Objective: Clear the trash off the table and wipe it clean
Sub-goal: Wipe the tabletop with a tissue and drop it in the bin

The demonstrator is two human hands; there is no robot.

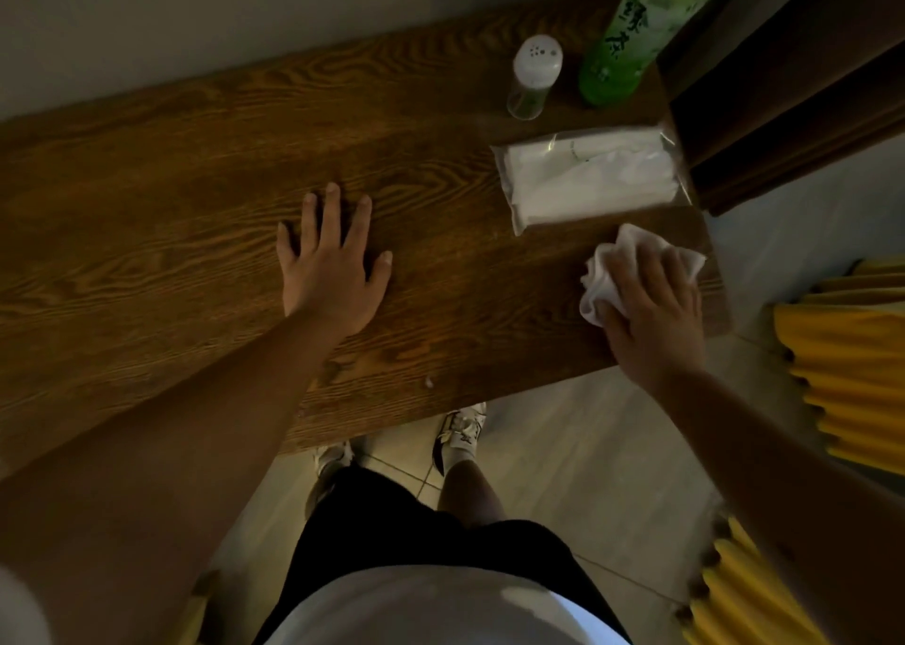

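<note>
A dark wooden table [196,193] runs along a pale wall. My right hand [654,321] presses a crumpled white tissue [600,279] onto the table's near right corner, fingers closed over it. Flat on the wood near the middle lies my left hand [330,262], fingers spread and holding nothing. A small pale crumb [429,383] sits close to the front edge between my arms.
A clear pack of white tissues [587,179] lies at the right end. Behind it stand a clear shaker with a white lid [534,76] and a tall green bottle [636,27]. Yellow ribbed objects [852,370] stand on the tiled floor at right. My shoes [460,431] show below the table edge.
</note>
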